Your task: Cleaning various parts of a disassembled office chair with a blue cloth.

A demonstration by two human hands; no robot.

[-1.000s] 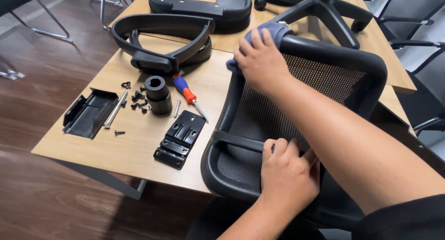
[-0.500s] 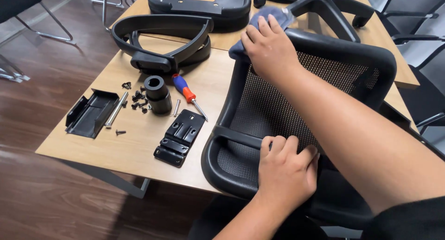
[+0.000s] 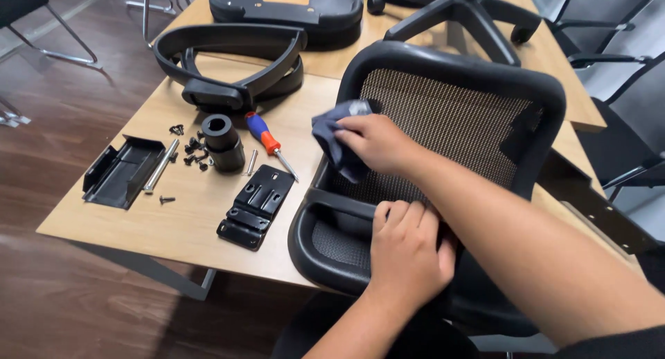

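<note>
A black mesh chair backrest (image 3: 450,116) lies across the wooden table (image 3: 180,220), partly over its near edge. My right hand (image 3: 377,143) holds a dark blue-grey cloth (image 3: 332,134) pressed against the backrest's left frame. My left hand (image 3: 407,251) grips the backrest's lower cross bar and holds it steady.
Left of the backrest lie a black metal bracket (image 3: 254,205), a red-and-blue screwdriver (image 3: 267,138), a black cylinder (image 3: 220,142), loose screws (image 3: 188,150), a long bolt (image 3: 161,165) and a black tray-shaped cover (image 3: 119,170). Armrests (image 3: 228,64), a seat base (image 3: 287,5) and a star base (image 3: 457,12) lie farther back.
My right hand with the cloth has slid down from the backrest's top left corner along the left frame toward me. My left hand has stayed on the cross bar.
</note>
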